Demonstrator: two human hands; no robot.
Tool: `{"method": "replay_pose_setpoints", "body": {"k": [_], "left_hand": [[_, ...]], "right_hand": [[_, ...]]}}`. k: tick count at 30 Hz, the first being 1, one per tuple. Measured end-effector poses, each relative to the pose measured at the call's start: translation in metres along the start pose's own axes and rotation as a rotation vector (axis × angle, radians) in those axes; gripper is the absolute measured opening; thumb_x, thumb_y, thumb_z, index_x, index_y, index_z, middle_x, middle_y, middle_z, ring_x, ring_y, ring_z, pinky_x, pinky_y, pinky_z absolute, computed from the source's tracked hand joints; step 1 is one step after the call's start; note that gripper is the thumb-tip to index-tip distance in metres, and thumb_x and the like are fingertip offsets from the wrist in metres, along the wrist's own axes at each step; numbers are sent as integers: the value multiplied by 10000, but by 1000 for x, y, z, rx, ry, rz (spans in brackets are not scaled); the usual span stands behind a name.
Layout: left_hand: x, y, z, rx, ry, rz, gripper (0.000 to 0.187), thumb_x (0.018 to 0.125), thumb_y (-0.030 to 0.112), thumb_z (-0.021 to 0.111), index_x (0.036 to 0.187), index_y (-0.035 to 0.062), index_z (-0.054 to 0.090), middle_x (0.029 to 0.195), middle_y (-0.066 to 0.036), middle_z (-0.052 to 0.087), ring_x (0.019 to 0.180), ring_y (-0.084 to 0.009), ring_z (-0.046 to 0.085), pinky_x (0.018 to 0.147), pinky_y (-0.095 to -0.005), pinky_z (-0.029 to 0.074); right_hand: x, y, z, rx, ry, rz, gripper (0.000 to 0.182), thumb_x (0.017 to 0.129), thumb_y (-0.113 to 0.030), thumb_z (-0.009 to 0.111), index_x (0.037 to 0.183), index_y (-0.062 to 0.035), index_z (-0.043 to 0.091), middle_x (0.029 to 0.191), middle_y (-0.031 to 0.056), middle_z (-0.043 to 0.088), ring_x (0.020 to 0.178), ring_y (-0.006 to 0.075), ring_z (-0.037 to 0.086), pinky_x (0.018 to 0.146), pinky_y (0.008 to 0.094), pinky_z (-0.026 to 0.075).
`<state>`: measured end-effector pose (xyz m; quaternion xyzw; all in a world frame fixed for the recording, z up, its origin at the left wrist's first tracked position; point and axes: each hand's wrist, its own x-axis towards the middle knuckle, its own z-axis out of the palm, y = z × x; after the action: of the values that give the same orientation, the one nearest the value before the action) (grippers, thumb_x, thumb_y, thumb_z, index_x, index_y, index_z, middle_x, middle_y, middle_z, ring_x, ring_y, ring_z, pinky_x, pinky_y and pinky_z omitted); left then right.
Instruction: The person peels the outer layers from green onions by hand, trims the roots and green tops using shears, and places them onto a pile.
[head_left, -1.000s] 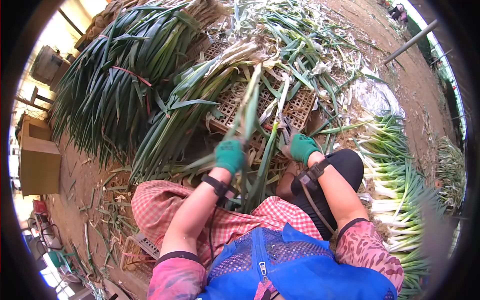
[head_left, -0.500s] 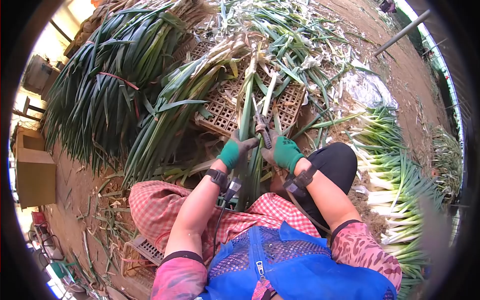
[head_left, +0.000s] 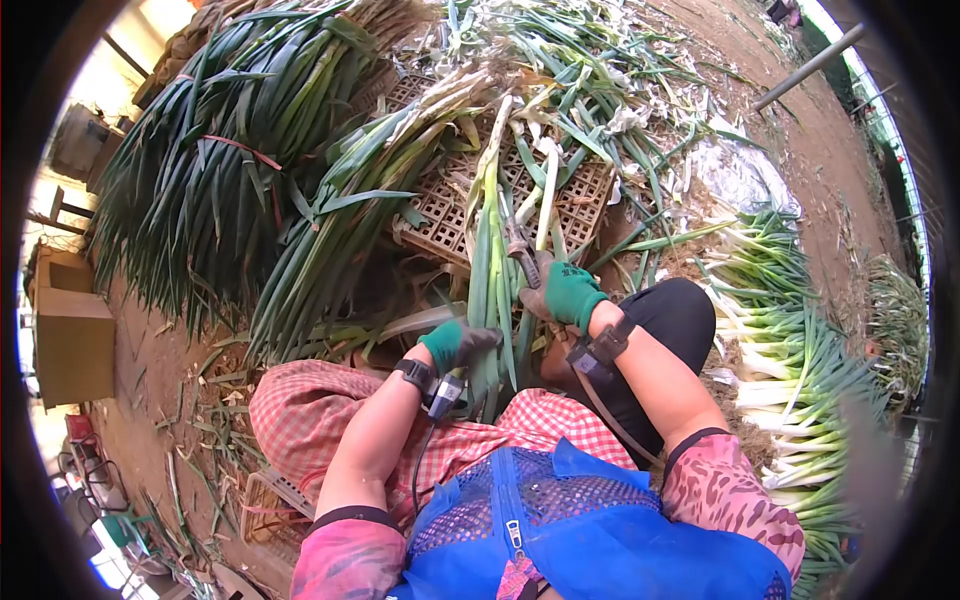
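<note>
"Heap [head_left: 200, 180] of leeks, wasn't it, that loomed largest?"

"Yes, long, flat, dark-green leaves drooping in a thick fan, with a thin red tie across them. On the person's right ran a row [head_left: 780, 390] of leeks with smooth white stems."

"And the clothes?"

"A blue vest [head_left: 600, 530] with open mesh at the chest, and red-and-white checked cloth [head_left: 320, 410] over one leg."

"What was ahead?"

"A brown crate [head_left: 440, 215], its surface a grid of square holes. The leek [head_left: 491, 200] being handled stood out over it, pale and slender at the far end, its broad leaves running back between the hands to the lap."

"How were the hands?"

"Both wore green gloves with dark fingers. The right hand [head_left: 565, 292] was closed round a narrow metal tool [head_left: 522, 250], just beside the leek. The left hand [head_left: 460, 345] lay against the leaves; I couldn't tell whether its fingers gripped them."
</note>
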<state>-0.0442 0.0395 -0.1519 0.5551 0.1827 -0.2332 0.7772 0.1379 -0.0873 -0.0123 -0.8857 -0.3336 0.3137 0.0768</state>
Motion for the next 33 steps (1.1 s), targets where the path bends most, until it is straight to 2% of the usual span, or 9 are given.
{"method": "replay_pose_setpoints", "body": {"k": [2, 4, 8, 13, 18, 21, 23, 28, 33], "left_hand": [[-6, -2, 3, 159, 37, 6, 273, 883, 314, 615, 1000, 81, 697, 811, -22, 663, 683, -114, 598, 618, -303, 492], [-1, -11, 12, -14, 120, -136, 359, 828, 368, 671, 996, 53, 709, 790, -31, 673, 674, -126, 594, 608, -316, 496], [4, -22, 14, -59, 129, -122, 370, 802, 331, 709, 1022, 33, 703, 827, -56, 681, 689, -148, 600, 624, -326, 498], [-13, 13, 20, 253, 61, 38, 357, 826, 302, 667, 1048, 23, 689, 872, -72, 689, 720, -170, 612, 659, -324, 514], [-22, 37, 33, 152, 104, -127, 342, 839, 303, 637, 1081, 66, 685, 887, -71, 685, 747, -177, 618, 691, -335, 520], [-7, 10, 23, 253, 40, 37, 353, 840, 315, 633, 1085, 66, 682, 887, -71, 686, 758, -180, 621, 697, -347, 520], [-4, 7, 24, 249, 33, 64, 366, 838, 328, 633, 1082, 60, 682, 888, -75, 688, 764, -183, 625, 704, -351, 518], [-4, 25, 41, 239, 138, -148, 405, 827, 371, 640, 1066, 48, 689, 902, -94, 697, 786, -195, 639, 727, -349, 512], [10, 7, 39, 282, 129, -63, 507, 795, 432, 704, 1086, 18, 678, 949, -138, 697, 824, -202, 646, 755, -337, 515]], "right_hand": [[0, -6, 0, 14, -33, -11, 520, 765, -305, 614, 1144, 44, 547, 965, 276, 671, 941, 384, 668, 825, 442, 529], [17, 0, 11, 20, 16, -46, 496, 753, -289, 613, 1115, 47, 564, 940, 270, 677, 916, 383, 675, 807, 442, 536], [58, -6, -5, -52, -12, -32, 511, 736, -246, 609, 1128, 80, 579, 890, 271, 684, 884, 368, 696, 783, 421, 553], [122, -20, -25, -117, 60, 48, 478, 762, -302, 624, 1067, 66, 618, 988, 291, 673, 945, 377, 681, 834, 410, 532], [164, -19, -35, -73, 140, 29, 481, 766, -294, 625, 1079, 72, 631, 1010, 269, 682, 973, 358, 681, 844, 394, 535], [152, -22, -30, -100, 117, 32, 447, 753, -281, 626, 1030, 70, 646, 979, 272, 684, 923, 372, 689, 815, 396, 543], [123, -30, -39, -139, -162, 10, 511, 757, -251, 616, 1139, 86, 579, 1062, 261, 671, 1000, 350, 673, 859, 413, 525], [63, -30, -20, -285, -129, -62, 507, 768, -244, 587, 1161, 74, 556, 1061, 256, 671, 985, 346, 678, 833, 433, 529], [71, -10, -11, -430, -56, -34, 522, 739, -230, 620, 1163, 67, 552, 1047, 228, 684, 955, 322, 692, 798, 414, 541]]}}
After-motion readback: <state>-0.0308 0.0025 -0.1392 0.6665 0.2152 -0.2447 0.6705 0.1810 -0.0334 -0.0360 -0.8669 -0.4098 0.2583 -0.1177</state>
